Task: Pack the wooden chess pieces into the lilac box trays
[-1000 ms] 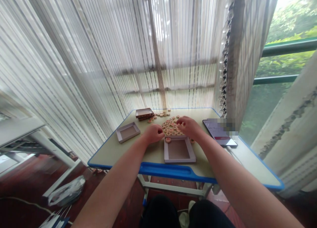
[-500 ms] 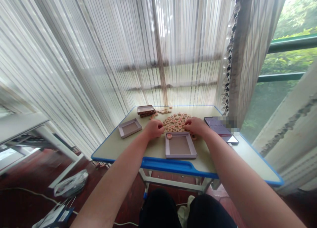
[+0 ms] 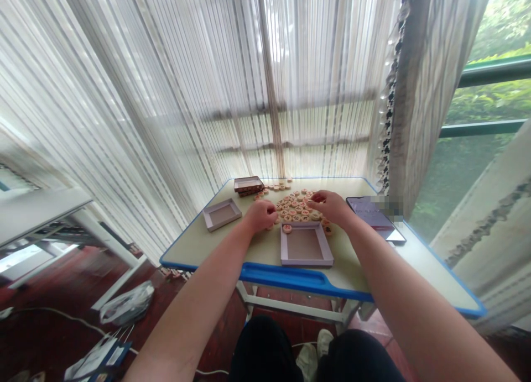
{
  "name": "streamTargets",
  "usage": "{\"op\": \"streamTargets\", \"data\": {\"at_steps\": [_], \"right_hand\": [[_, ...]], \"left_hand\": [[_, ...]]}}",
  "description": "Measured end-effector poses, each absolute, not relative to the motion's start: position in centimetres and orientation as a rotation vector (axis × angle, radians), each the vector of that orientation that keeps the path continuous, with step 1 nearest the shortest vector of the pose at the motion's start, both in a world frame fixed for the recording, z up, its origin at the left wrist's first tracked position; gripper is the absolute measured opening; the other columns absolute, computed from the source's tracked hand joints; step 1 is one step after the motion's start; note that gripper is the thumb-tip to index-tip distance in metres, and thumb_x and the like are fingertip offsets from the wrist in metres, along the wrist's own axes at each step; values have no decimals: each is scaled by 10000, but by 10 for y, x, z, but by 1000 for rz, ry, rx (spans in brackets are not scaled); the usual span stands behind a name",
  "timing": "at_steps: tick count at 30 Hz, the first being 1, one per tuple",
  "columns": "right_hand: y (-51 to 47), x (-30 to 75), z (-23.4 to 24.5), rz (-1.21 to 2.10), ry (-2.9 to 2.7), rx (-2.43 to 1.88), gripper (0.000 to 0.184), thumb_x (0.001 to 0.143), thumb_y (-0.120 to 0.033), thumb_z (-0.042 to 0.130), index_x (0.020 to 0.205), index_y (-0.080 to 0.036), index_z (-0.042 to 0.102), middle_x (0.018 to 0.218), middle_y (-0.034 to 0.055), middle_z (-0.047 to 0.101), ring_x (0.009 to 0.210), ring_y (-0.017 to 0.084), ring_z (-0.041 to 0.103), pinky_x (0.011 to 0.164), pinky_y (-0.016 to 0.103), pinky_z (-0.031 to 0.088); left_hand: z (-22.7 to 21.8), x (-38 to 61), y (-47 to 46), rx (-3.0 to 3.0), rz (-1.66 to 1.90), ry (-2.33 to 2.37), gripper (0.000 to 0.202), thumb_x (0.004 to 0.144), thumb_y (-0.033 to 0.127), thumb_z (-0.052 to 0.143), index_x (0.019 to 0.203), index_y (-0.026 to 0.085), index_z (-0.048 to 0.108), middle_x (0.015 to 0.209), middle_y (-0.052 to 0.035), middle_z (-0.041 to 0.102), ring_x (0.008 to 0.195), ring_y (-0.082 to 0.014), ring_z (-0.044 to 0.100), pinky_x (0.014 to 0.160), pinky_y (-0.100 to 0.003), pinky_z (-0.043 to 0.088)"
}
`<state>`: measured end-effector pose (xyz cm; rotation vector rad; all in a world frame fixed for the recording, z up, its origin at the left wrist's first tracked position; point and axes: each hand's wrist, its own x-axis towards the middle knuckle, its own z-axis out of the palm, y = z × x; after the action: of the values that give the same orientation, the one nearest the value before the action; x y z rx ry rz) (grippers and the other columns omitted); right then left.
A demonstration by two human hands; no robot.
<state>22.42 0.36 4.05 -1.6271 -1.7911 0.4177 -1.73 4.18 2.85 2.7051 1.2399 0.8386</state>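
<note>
Round wooden Chinese chess pieces (image 3: 295, 203) with red and dark characters lie bunched on the table between my hands. My left hand (image 3: 261, 215) is closed at the left edge of this bunch, its fingertips down by a few pieces; whatever they grip is hidden. My right hand (image 3: 329, 204) hovers over the bunch's right side, palm down. Its thumb and fingers are bent and a little apart, close to the pieces. Just in front stands a shallow pale box tray (image 3: 307, 262), with one red-marked chess piece (image 3: 287, 228) at its far left corner.
Another shallow tray (image 3: 222, 214) lies to the left, and a patterned brown box (image 3: 248, 184) stands behind it. More pieces (image 3: 277, 188) lie near the far edge. A tablet or phone (image 3: 375, 220) rests at the right. The table (image 3: 186, 249) has a blue rim.
My right hand has shifted slightly away from me over the bunch, uncovering pieces by the tray's right corner. My left hand stays at the left edge. The whole view has shifted a little.
</note>
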Motion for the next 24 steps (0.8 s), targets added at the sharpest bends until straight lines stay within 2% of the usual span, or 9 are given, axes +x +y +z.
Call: {"op": "streamTargets", "data": {"at_steps": [3, 8, 18, 21, 24], "right_hand": [[-10, 213, 48, 695, -2070, -1414, 291, 672, -398, 667, 878, -193, 691, 824, 31, 692, 723, 158, 601, 604, 235, 422], [-23, 195, 52, 662, -2327, -1465, 230, 633, -405, 689, 743, -204, 712, 644, -6, 652, 629, 147, 557, 541, 238, 362], [-30, 193, 53, 451, -2444, -1587, 269, 617, -363, 675, 851, -233, 697, 752, -1, 683, 634, 145, 567, 540, 230, 355], [-31, 191, 53, 342, -2470, -1609, 187, 661, -339, 629, 797, -231, 698, 719, 5, 672, 623, 143, 556, 539, 232, 348], [-31, 189, 53, 260, -2410, -1526, 187, 704, -312, 587, 845, -249, 693, 781, 4, 668, 673, 141, 561, 576, 226, 360]], "left_hand": [[29, -17, 42, 2643, 887, 1242, 172, 669, 176, 520, 693, 143, 688, 696, -21, 612, 641, -114, 515, 636, -228, 408], [31, -16, 40, 2653, 875, 1235, 164, 667, 171, 530, 687, 144, 691, 705, -25, 616, 645, -118, 524, 649, -239, 423], [33, -18, 37, 2690, 822, 1148, 151, 658, 157, 531, 658, 145, 682, 687, -18, 599, 645, -115, 521, 636, -234, 408], [32, -18, 37, 2699, 792, 1150, 160, 662, 157, 523, 645, 145, 682, 671, -16, 595, 630, -113, 520, 626, -232, 407], [32, -17, 37, 2697, 738, 1149, 166, 670, 178, 529, 660, 150, 693, 686, -17, 605, 639, -115, 532, 626, -227, 415]]}}
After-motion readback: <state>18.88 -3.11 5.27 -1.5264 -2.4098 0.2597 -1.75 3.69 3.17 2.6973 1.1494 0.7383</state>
